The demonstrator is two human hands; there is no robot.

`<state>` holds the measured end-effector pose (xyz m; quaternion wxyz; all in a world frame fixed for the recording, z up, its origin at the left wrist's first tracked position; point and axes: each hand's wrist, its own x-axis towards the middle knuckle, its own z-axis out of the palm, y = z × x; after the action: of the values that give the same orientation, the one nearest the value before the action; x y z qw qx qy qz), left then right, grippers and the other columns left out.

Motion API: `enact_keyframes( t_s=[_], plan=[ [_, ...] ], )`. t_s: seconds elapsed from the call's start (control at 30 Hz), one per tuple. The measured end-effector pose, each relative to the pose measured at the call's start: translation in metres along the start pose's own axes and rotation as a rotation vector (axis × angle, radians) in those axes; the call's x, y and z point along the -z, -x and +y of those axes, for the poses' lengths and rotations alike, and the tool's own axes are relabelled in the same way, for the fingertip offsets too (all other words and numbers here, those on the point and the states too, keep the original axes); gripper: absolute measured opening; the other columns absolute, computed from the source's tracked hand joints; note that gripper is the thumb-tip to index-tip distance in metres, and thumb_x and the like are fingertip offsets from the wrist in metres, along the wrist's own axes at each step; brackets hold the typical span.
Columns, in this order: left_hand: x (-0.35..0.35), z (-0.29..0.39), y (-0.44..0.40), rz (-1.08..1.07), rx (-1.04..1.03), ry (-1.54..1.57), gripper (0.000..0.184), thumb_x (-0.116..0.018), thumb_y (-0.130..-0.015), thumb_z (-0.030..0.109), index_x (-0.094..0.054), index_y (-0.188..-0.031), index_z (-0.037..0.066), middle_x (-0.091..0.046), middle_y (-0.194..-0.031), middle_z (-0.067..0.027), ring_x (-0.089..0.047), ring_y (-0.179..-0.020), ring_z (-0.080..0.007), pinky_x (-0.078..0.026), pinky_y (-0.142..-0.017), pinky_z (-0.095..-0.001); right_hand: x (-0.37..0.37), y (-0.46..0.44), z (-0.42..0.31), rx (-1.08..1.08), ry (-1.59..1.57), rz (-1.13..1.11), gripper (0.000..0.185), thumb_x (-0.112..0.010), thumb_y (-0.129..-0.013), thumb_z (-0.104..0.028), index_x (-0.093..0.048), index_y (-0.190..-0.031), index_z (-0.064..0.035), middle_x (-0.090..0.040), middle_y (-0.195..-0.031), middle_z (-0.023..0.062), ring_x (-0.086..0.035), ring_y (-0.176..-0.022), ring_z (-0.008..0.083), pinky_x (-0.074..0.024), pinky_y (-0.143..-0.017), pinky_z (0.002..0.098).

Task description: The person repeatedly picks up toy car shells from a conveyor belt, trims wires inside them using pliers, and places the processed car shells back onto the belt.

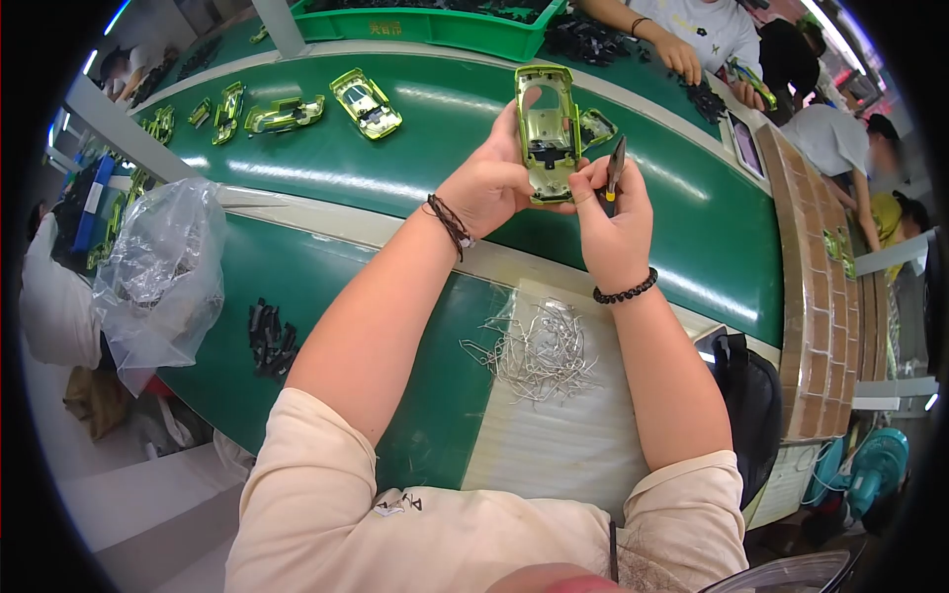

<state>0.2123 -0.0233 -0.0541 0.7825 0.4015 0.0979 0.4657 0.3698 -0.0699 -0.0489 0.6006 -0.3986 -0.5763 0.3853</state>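
Note:
Held up over the green belt is a green toy car body shell (546, 124), its hollow underside facing me. My left hand (494, 188) grips the shell along its left side and lower end. In my right hand (618, 212) is a pair of pliers (615, 173), dark-jawed with a yellow spot near the fingers; that hand's fingertips also touch the shell's lower right corner. A small black part sits inside the shell. Below my hands, a tangle of thin bent metal wires (544, 351) lies on a pale sheet (534, 445). Black plastic pieces (270, 339) lie left of my left forearm.
Several green car shells (366, 103) rest on the belt (425, 128), one partly behind the held shell. A green crate (425, 30) stands at the back. A clear bag (163, 267) hangs at left. Stacked cartons (816, 296) rise at right. Co-workers sit across the belt.

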Motion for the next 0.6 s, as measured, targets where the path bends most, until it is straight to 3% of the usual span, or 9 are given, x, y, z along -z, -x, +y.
enact_keyframes(
  t_s=[0.33, 0.6],
  plan=[
    [0.0020, -0.0033, 0.0000, -0.003, 0.002, -0.032, 0.102, -0.048, -0.067, -0.008, -0.007, -0.155, 0.021, -0.043, -0.143, -0.0159, -0.054, -0.125, -0.0322, -0.056, -0.089, -0.0518, 0.0033, 0.0009, 0.0020, 0.114, 0.093, -0.036, 0.015, -0.059, -0.093, 0.004, -0.046, -0.090, -0.0040, -0.053, -0.089, 0.0026, -0.055, -0.081, 0.0086, -0.0587, -0.069, 0.0261],
    [0.0085, -0.0015, -0.0011, -0.027, 0.012, 0.000, 0.099, -0.051, -0.073, -0.009, -0.004, -0.155, 0.021, -0.044, -0.141, -0.0158, -0.056, -0.122, -0.0315, -0.058, -0.084, -0.0506, 0.0057, 0.0009, 0.0057, 0.039, 0.062, -0.097, 0.012, -0.058, -0.093, 0.004, -0.048, -0.090, -0.0027, -0.053, -0.088, 0.0019, -0.055, -0.081, 0.0086, -0.0576, -0.070, 0.0257]
  ],
)
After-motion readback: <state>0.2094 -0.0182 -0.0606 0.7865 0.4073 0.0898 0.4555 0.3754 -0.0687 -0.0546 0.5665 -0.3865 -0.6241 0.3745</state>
